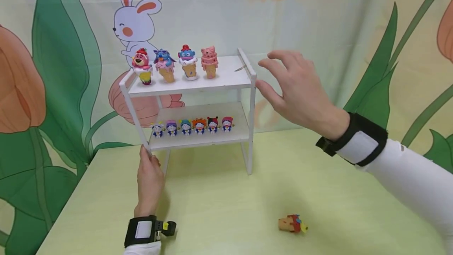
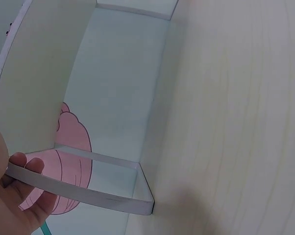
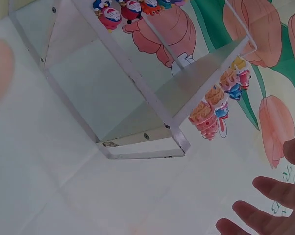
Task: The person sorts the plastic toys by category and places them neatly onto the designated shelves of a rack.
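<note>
A white two-tier shelf rack (image 1: 230,68) stands on the table. My left hand (image 1: 150,182) grips its front left leg (image 2: 98,197) below the lower tier, the fingers curled round the strip in the left wrist view. Near the rack's upper right corner, my right hand (image 1: 299,89) is raised with fingers spread, holding nothing; the right wrist view shows its fingers (image 3: 280,193) apart from the frame. Several ice-cream-cone figurines stand in a row on the top tier, among them a pink one (image 1: 209,63) and a blue one (image 1: 164,66). Small figurines in colored hats (image 1: 199,126) line the lower tier.
Another cone figurine (image 1: 291,223), with a red, blue and yellow top, lies on its side toward the front right of the pale green table (image 1: 219,207). Behind the rack hangs a curtain (image 1: 318,19) printed with a rabbit, tulips and leaves.
</note>
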A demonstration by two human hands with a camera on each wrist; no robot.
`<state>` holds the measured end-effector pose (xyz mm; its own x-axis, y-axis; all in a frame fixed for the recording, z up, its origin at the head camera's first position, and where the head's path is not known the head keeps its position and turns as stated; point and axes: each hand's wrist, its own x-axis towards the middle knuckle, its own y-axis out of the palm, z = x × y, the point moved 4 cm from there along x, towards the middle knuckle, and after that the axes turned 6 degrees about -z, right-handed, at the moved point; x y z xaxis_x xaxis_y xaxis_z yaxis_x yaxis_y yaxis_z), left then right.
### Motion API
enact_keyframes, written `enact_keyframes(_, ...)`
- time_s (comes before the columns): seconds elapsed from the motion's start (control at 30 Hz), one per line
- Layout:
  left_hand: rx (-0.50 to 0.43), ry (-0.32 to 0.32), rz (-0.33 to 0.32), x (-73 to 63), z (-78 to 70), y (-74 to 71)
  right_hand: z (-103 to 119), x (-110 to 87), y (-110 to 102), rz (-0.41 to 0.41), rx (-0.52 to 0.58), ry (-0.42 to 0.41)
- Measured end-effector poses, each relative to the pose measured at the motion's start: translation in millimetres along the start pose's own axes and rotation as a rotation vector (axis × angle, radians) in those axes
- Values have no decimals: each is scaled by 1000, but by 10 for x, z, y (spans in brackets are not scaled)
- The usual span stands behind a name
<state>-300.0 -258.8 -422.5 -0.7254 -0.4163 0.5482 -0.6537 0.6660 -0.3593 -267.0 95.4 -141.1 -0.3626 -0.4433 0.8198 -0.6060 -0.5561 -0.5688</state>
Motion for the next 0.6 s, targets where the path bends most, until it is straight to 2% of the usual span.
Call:
enact_keyframes(0.13,4,3,-3,-4,11,-10,-1,-217,-47,-43,13,-44)
enact_keyframes(0.3,-15,-5,1,3,5,-28,-48,-563,-7,-3,69,-33)
enact_keyframes(0.43,-32,-9,7,7,-13,-28,-145,-926,75,70,130,59)
enact_keyframes(0.6,-30,-3,5,4,7,-7,-239,-1448,215,211,158,241)
